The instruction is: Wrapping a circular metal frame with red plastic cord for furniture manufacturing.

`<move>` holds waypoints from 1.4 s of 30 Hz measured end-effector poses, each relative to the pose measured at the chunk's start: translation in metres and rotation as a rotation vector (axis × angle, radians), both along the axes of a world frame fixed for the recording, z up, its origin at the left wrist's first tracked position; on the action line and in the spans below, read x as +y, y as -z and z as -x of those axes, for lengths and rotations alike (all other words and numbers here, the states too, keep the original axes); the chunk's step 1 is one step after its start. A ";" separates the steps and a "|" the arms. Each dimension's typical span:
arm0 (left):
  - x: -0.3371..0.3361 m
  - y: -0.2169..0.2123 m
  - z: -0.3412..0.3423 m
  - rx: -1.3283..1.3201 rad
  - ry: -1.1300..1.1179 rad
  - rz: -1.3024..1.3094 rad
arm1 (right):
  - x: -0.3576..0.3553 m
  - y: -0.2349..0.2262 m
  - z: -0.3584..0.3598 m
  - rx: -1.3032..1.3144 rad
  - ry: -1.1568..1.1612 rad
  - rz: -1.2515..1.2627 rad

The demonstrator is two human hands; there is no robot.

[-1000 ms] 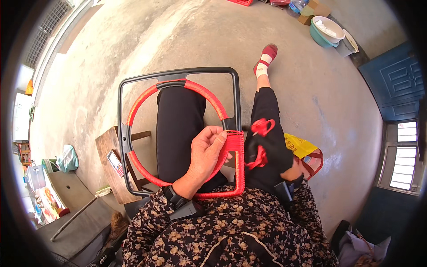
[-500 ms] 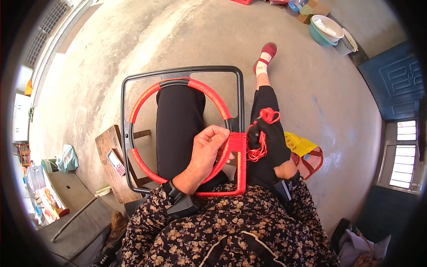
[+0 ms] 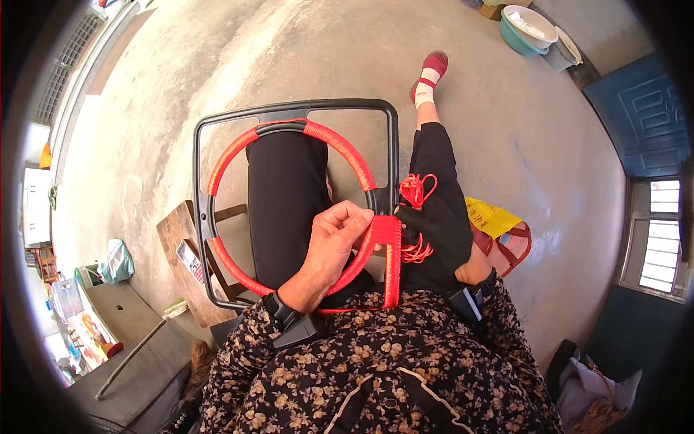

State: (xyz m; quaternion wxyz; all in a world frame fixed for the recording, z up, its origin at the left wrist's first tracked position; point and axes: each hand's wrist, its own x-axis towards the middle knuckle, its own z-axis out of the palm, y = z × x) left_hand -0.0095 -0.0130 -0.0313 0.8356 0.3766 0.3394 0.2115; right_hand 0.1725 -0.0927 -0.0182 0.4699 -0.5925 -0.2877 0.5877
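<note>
A black square frame with a ring inside it rests over my lap, much of it bound in red cord. My left hand is closed, thumb and fingers pinching the ring's right side beside a flat red-wrapped patch. On the other side of that patch is my right hand, in a black glove, closed round a looped bundle of red cord. Loops stick out above and below its fingers. The dark glove against my dark trousers partly hides the fingertips.
Left of the frame, a wooden stool carries a phone. A grey bench with a stick lies farther left. By my right leg are a yellow bag and a red sandal. Basins stand far right, near a blue door.
My right hand has come closer to the wrapped patch, and the cord bundle has shifted slightly left with it. My left hand keeps its pinch on the ring.
</note>
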 end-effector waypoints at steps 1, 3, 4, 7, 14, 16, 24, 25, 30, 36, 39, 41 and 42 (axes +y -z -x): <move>-0.001 0.000 0.000 -0.010 -0.012 -0.006 | -0.002 0.002 0.000 0.002 0.002 -0.001; -0.004 0.001 -0.001 -0.020 -0.028 -0.018 | -0.004 0.005 -0.001 -0.053 -0.025 0.023; -0.006 0.002 -0.002 -0.018 -0.046 -0.022 | -0.006 0.005 -0.001 -0.053 -0.029 0.016; 0.004 -0.001 -0.002 -0.037 -0.042 0.014 | -0.025 0.018 -0.008 0.166 0.072 -0.033; 0.021 -0.022 0.011 0.010 0.124 -0.032 | -0.120 0.073 -0.094 -0.924 -0.092 -0.053; 0.017 -0.013 0.015 0.002 0.128 -0.111 | -0.043 -0.007 -0.048 -0.927 0.099 -0.309; 0.008 -0.019 -0.005 -0.076 -0.092 0.056 | 0.020 -0.025 -0.006 -1.273 0.031 -0.610; 0.009 -0.020 -0.003 -0.124 -0.181 0.076 | 0.027 -0.039 0.008 -1.263 0.022 -0.621; 0.006 0.006 0.003 -0.229 -0.213 0.002 | 0.018 -0.054 0.023 -1.352 -0.127 -0.643; 0.003 0.012 -0.006 -0.064 -0.195 -0.152 | 0.020 0.002 -0.018 -0.518 -0.202 -0.225; 0.002 0.016 -0.005 -0.088 -0.198 -0.035 | 0.027 -0.004 -0.006 -0.420 -0.315 -0.231; 0.003 0.009 -0.007 -0.074 -0.206 -0.031 | 0.031 -0.009 -0.001 -0.341 -0.292 -0.190; 0.003 0.004 -0.007 -0.055 -0.208 -0.027 | 0.031 -0.007 -0.002 -0.359 -0.330 -0.153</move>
